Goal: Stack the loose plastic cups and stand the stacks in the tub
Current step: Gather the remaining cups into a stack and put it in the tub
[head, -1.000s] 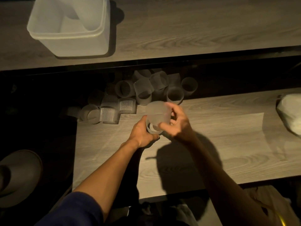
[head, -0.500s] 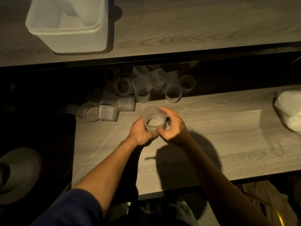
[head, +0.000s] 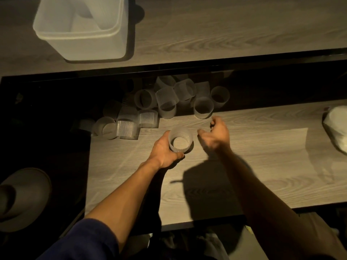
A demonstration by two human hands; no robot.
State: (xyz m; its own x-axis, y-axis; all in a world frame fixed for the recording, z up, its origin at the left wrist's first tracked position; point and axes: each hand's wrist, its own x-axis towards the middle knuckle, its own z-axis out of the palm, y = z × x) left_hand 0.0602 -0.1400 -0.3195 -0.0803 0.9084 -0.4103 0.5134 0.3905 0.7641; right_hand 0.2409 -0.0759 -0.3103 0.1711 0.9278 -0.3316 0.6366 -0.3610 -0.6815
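A cup stack [head: 180,141] is being gripped by the left hand [head: 165,152] over the far half of the lower tabletop [head: 253,166], mouth upward; its wall is being clasped by curled fingers and thumb from the 7 o'clock side, and a ribbed edge is showing beneath the frosted rim at 4 o'clock; whether its base is being rested on the wood cannot be told. The right hand [head: 216,136] is being held just beside the stack at 3 o'clock, apart from it; its fingers are being kept loosely curled with nothing between them, though its outline is blurred.

The loose cups [head: 167,102] are being left in a heap from 10 to 1 o'clock of the stack, along the tabletop's far edge; several are lying on their sides, and some are being half swallowed by the dark gap [head: 56,102] beyond that edge; two ribbed ones are sitting close to the far left corner. Bare wood is being left open from 3 to 6 o'clock of the hands, as far as the near edge; a white bag [head: 336,126] is being cut off by the frame at 3 o'clock.

The tub [head: 82,32] is being kept on the upper counter [head: 225,30] at 11 o'clock, near that counter's front edge; a stack of cups [head: 99,14] is being leaned inside it, tilted.
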